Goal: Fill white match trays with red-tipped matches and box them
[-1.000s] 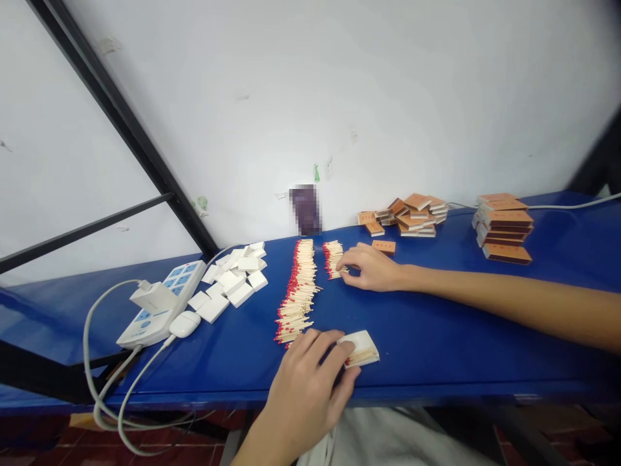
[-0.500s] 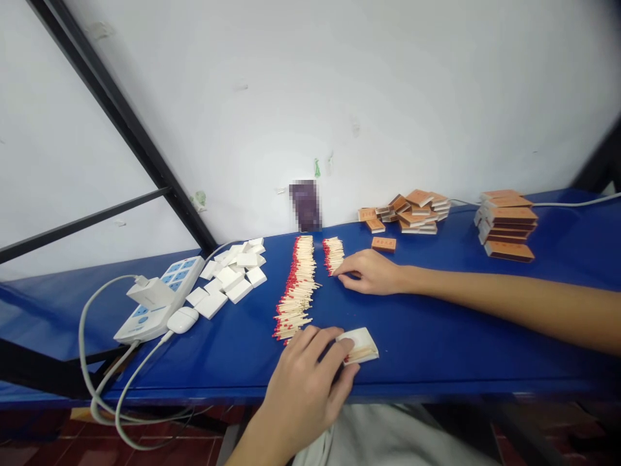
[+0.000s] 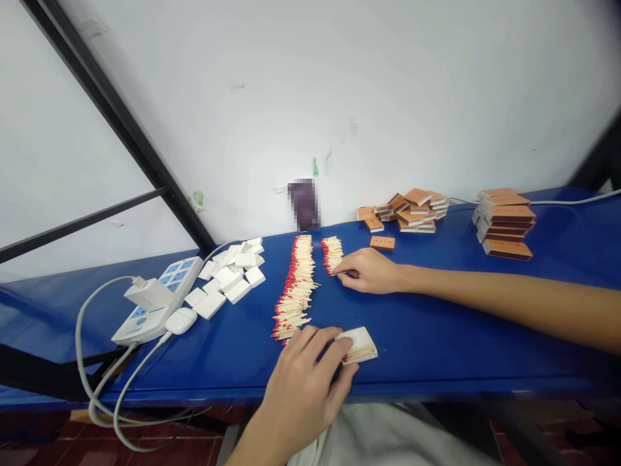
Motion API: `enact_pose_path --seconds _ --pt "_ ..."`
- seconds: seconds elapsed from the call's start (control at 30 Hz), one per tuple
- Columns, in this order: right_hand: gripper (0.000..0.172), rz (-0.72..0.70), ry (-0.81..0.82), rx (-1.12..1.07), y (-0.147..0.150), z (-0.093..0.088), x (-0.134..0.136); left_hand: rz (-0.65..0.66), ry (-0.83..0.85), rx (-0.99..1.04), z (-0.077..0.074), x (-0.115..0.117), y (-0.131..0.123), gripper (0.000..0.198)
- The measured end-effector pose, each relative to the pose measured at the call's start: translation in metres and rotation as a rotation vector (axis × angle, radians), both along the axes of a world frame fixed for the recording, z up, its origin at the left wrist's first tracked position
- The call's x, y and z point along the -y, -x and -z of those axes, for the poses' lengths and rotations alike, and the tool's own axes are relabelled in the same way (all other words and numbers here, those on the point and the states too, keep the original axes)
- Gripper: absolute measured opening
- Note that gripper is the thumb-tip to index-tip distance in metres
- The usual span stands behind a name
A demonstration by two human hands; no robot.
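Note:
My left hand (image 3: 310, 375) grips the left end of a white matchbox tray (image 3: 365, 339) near the table's front edge. Some matches (image 3: 361, 354) lie inside the tray along its near side; the fingers cover their red heads. At the near end of a short row of red-tipped matches (image 3: 332, 251), my right hand (image 3: 366, 270) has its fingers bent and closed on matches, mostly hidden under the fingertips. Left of it runs a longer row of matches (image 3: 301, 272), uneven at its near end and close to my left fingers.
Several white trays (image 3: 227, 278) are heaped at the left, beside a power strip (image 3: 140, 321) with a charger and cables. Orange matchbox sleeves (image 3: 417, 210) lie piled at the back right, one sleeve (image 3: 382, 243) apart. A stack of sleeves (image 3: 507, 223) stands farther right.
The view has shifted very slightly. Both hands, the tray and the match rows keep practically the same places.

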State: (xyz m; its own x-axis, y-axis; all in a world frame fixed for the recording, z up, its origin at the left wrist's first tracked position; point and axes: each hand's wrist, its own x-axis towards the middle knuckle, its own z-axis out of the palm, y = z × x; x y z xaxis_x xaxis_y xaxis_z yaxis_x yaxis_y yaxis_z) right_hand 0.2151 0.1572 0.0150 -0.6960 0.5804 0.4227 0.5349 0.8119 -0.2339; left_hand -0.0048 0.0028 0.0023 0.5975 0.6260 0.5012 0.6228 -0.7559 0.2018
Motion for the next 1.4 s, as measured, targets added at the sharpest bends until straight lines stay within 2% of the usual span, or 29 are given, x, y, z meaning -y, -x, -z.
enact_pose_path --seconds 0.17,0.33,0.5,0.67,0.9,1.17,1.4 --pt "0.023 -0.039 0.004 0.015 0.0003 -0.0009 -0.0006 0.004 0.007 0.006 -0.0014 0.0005 -0.0007 0.021" --pt "0.027 0.017 0.041 -0.008 0.0001 0.0001 -0.0006 0.011 0.021 0.011 -0.0023 0.0 -0.0012 0.021" --pt "0.024 0.047 0.05 0.0 0.0007 -0.0002 -0.0016 0.019 -0.003 0.012 -0.0031 -0.0007 -0.0011 0.021" --pt "0.022 -0.015 0.045 0.028 0.0003 0.0012 -0.0028 0.006 -0.037 0.012 -0.0018 -0.0012 -0.0015 0.021" --pt "0.007 0.036 0.061 0.055 0.0016 -0.0007 -0.0017 -0.003 -0.028 0.028 -0.0022 0.0008 -0.0028 0.018" --pt "0.012 0.003 0.114 0.034 0.0016 0.0009 -0.0038 -0.007 -0.033 0.011 0.0002 -0.0016 -0.0018 0.019" --pt "0.004 -0.011 0.075 0.033 0.0017 0.0027 -0.0049 -0.015 -0.039 -0.001 0.0022 0.0005 -0.0009 0.022"
